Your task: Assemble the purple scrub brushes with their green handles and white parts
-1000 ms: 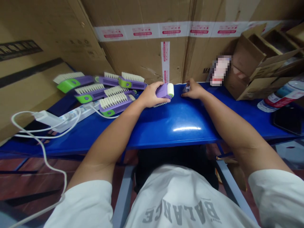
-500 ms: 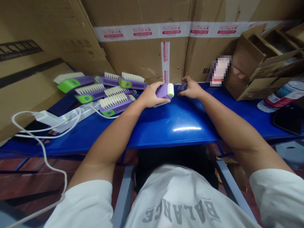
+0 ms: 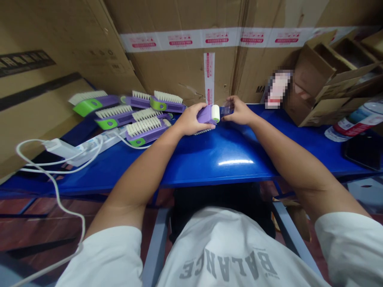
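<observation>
My left hand [image 3: 191, 119] is wrapped round a purple brush [image 3: 204, 114] that has a white roller [image 3: 215, 113] at its right end; some bristles show underneath, near the blue table [image 3: 209, 159]. Just right of the roller, my right hand [image 3: 239, 111] pinches a clear plastic piece [image 3: 226, 110], see-through and hard to make out. A small gap separates the piece from the roller. Several purple and green brushes [image 3: 143, 129] lie to the left, white bristles up.
A white power strip [image 3: 89, 147] with cables [image 3: 55, 187] lies at the left. Large cardboard boxes [image 3: 179, 67] wall off the back. Small open cartons [image 3: 317, 75], a bottle [image 3: 354, 119] and a dark phone [image 3: 365, 151] stand or lie at the right.
The clear piece in my right hand has shifted slightly left, closer to the roller. My left hand keeps its hold on the brush, almost unmoved.
</observation>
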Available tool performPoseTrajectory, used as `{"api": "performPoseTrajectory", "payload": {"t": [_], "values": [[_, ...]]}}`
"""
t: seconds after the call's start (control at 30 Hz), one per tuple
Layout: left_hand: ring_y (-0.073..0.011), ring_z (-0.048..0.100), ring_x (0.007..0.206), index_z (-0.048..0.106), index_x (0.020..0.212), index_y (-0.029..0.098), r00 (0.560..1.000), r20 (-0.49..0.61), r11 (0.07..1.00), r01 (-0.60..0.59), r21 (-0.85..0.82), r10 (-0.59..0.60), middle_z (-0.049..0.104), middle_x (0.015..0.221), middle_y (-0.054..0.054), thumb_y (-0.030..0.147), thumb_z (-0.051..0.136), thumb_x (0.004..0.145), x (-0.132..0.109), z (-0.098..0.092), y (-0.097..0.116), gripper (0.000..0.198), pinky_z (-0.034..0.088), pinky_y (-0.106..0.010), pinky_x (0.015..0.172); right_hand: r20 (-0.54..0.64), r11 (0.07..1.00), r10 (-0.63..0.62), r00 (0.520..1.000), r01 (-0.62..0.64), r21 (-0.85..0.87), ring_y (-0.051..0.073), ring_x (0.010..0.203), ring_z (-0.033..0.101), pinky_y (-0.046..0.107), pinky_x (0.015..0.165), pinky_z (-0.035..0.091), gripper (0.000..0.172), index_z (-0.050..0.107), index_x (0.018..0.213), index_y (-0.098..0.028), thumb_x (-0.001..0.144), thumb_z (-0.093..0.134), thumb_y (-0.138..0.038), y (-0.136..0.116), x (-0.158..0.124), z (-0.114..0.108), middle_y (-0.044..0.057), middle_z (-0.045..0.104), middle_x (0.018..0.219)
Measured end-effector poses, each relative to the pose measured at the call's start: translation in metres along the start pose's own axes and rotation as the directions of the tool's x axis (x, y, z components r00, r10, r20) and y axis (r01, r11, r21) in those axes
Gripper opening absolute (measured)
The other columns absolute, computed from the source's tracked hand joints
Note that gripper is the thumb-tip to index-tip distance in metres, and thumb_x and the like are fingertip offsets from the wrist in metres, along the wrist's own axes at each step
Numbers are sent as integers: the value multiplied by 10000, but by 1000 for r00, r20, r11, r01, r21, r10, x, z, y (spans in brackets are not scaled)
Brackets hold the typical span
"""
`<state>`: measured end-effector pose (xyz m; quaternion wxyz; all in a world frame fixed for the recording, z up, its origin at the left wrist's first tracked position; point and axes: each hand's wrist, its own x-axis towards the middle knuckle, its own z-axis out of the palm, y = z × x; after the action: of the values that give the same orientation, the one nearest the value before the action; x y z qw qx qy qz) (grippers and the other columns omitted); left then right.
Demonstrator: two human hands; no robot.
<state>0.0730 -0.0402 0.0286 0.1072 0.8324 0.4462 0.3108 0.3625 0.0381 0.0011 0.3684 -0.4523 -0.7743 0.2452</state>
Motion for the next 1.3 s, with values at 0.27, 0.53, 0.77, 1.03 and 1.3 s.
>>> {"api": "performPoseTrajectory", "payload": {"t": [0.27,0.53,0.77,1.03,1.3], "values": [[-424,742,1378,722,1503,182,1000,-5,1000,-6,-13,6,779,1543,-161,648,973,726,0,1,-1,941,563,-538,1232,-5,993,-66,998,66,95,469,1355,729,742,1278,528,1024,657,1501,-222,573,1046,-413,-5,0,-2,130,758,1350],[-416,743,1366,718,1505,218,1000,3,1000,-8,3,8,782,1533,-142,643,976,738,0,0,-1,914,568,-536,1216,53,961,-105,993,88,261,451,1414,696,744,1286,524,1023,654,1426,-259,523,1098,-444,-20,-1,1,132,774,1399],[-412,748,1355,726,1487,223,1000,2,1000,4,-15,-4,789,1522,-137,629,975,729,0,-1,2,895,574,-532,1207,111,948,-108,988,69,311,425,1412,713,684,1272,562,981,709,1407,-304,542,1129,-498,-39,-10,0,103,796,1366],[-410,747,1350,722,1486,215,1000,11,1000,13,-6,-13,788,1515,-139,631,967,738,-2,-3,6,890,578,-525,1204,143,932,-104,984,46,360,439,1438,710,677,1274,574,1111,696,1437,-304,477,1156,-620,-42,-13,-1,110,793,1361],[-414,745,1355,719,1482,210,1000,13,1000,3,-16,-3,784,1512,-147,635,972,740,-2,-3,6,892,582,-536,1194,173,909,-166,971,83,409,402,1383,720,637,1268,579,1126,685,1367,-296,419,1150,-688,-40,-13,0,98,769,1339]]}}
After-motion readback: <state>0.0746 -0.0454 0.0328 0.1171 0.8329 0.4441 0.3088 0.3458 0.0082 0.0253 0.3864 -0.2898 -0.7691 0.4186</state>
